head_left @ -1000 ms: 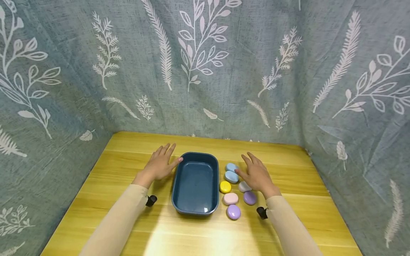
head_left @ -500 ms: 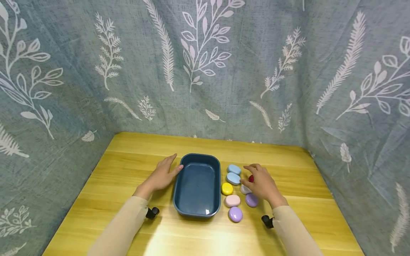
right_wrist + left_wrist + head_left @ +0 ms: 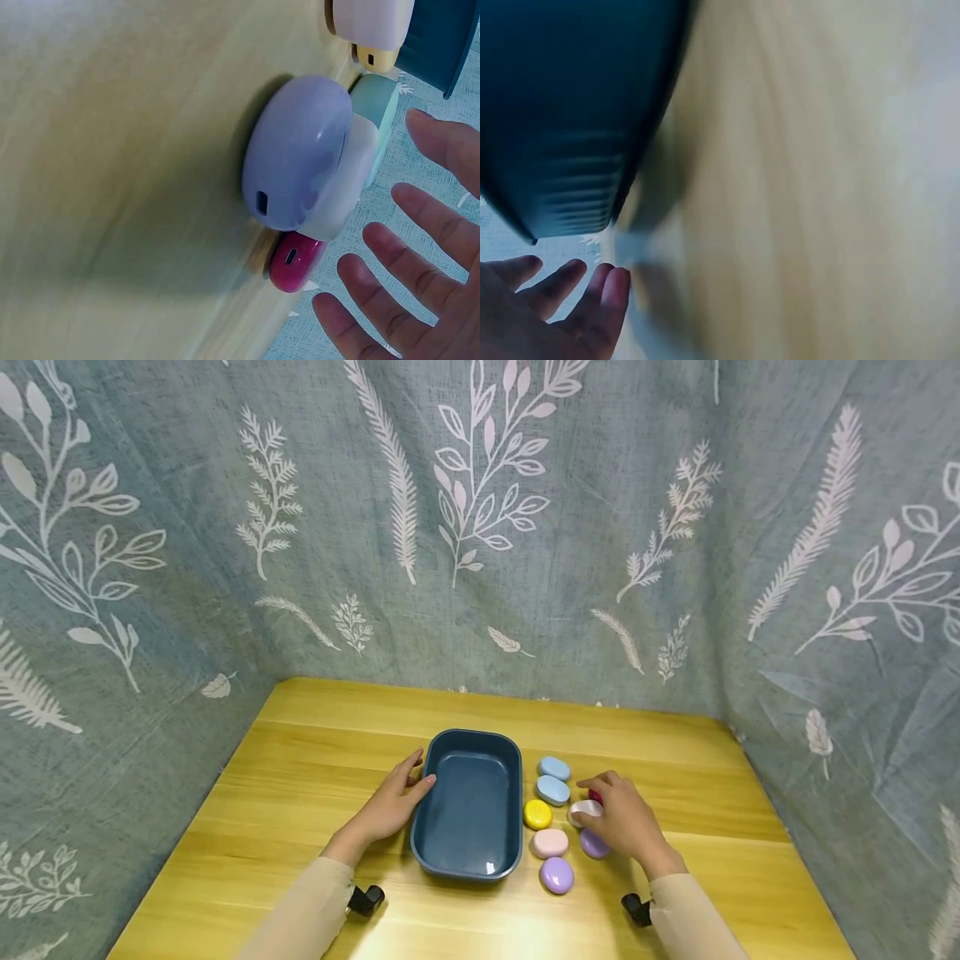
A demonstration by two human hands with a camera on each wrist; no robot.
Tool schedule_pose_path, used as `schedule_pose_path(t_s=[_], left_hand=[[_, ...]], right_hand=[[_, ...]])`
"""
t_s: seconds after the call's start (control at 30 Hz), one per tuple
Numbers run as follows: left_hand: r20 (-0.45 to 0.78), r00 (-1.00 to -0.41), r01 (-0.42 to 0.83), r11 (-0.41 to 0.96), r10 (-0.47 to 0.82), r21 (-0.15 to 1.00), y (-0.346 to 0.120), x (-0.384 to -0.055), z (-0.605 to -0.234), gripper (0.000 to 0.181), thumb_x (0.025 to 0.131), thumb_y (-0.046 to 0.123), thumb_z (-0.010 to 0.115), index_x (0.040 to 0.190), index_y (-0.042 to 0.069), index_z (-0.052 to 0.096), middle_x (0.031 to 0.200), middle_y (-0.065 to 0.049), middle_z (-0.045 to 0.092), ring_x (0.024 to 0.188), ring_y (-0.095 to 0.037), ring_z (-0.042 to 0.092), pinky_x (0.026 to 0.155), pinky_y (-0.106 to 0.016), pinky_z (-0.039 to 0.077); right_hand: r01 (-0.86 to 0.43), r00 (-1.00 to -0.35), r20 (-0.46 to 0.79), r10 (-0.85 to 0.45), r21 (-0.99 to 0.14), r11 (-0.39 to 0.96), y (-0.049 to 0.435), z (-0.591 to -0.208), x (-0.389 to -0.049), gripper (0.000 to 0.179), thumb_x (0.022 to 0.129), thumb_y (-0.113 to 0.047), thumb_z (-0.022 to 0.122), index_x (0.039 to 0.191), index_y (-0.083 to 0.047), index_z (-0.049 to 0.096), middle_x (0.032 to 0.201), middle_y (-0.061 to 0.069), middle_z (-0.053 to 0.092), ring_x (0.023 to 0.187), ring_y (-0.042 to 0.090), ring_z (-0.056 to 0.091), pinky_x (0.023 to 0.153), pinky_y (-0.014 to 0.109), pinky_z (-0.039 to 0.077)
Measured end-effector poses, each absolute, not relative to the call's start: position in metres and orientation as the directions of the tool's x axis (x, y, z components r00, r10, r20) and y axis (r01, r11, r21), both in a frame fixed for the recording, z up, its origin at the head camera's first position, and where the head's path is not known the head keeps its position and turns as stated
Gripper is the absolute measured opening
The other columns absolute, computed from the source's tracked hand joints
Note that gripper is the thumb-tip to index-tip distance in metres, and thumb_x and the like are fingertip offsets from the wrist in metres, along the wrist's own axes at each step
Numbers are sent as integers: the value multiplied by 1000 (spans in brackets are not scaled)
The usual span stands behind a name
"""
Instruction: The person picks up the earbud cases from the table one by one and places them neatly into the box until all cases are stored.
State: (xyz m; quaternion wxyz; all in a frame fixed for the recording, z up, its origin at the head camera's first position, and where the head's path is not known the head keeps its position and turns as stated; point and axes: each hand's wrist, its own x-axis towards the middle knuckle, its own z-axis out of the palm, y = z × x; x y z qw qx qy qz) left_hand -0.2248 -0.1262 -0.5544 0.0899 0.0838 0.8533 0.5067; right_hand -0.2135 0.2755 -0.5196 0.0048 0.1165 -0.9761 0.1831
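Note:
My left hand (image 3: 386,806) is at the left side of a dark blue rectangular tub (image 3: 467,814), its thumb by the rim. In the left wrist view its fingers (image 3: 592,296) extend near the tub's outer wall. My right hand (image 3: 622,814) hovers with spread fingers over a white rounded case (image 3: 585,811), a red case (image 3: 596,795) and a purple case (image 3: 592,846), partly hiding all three. The right wrist view shows these glossy, pebble-like cases up close; the purple one has a small dark slot at its end. No case is in its grasp.
Between tub and right hand lie two light blue cases (image 3: 554,768), a yellow round case (image 3: 537,814), a pink case (image 3: 550,843) and a lilac case (image 3: 557,876). A patterned grey-blue cloth (image 3: 480,527) surrounds the wooden table (image 3: 315,752) at the back and sides.
My right hand has lowered toward the white and red cases, and the red one has come into sight. My left hand has drawn nearer the tub's left rim. The head view has shifted slightly.

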Motion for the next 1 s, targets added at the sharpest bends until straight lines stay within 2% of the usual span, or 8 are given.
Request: schedule_pose_path(t_s=[0.13,0.43,0.63,0.73,1.0], left_hand=[[-66,-970,49,449,236,892,-121,-218,-562,73,109,47,50,167,17,19,167,-12,34,141,-35,46,113,-57,44],[-83,-970,21,417,230,909,-117,-212,-575,71,109,44,50,168,28,14,163,-13,39,148,-39,31,116,-63,35],[-95,-975,-18,356,201,935,-115,-211,-580,66,110,38,51,167,37,17,167,-12,33,152,-39,21,121,-65,27],[-104,-976,-34,338,190,940,-115,-211,-582,64,110,38,50,165,42,18,168,-12,30,153,-37,21,121,-65,26],[-98,-978,-35,320,184,947,-113,-212,-580,63,110,41,50,165,41,20,170,-11,26,152,-35,21,123,-64,25]], right_hand=[[-223,-974,49,-221,-352,909,277,-525,-207,52,87,-36,83,132,-12,70,128,14,63,111,33,60,87,54,55],[-223,-975,61,-215,-356,908,277,-529,-205,47,87,-34,84,129,-14,72,129,14,64,111,38,62,86,54,56],[-222,-975,55,-217,-347,911,277,-530,-206,46,86,-32,85,127,-13,74,128,15,64,107,38,62,82,53,57],[-215,-976,37,-216,-350,912,277,-532,-207,46,87,-32,84,127,-14,74,128,15,64,104,36,62,77,50,56],[-203,-978,34,-204,-356,912,279,-535,-207,45,88,-32,83,128,-14,73,126,13,64,100,35,64,74,48,56]])
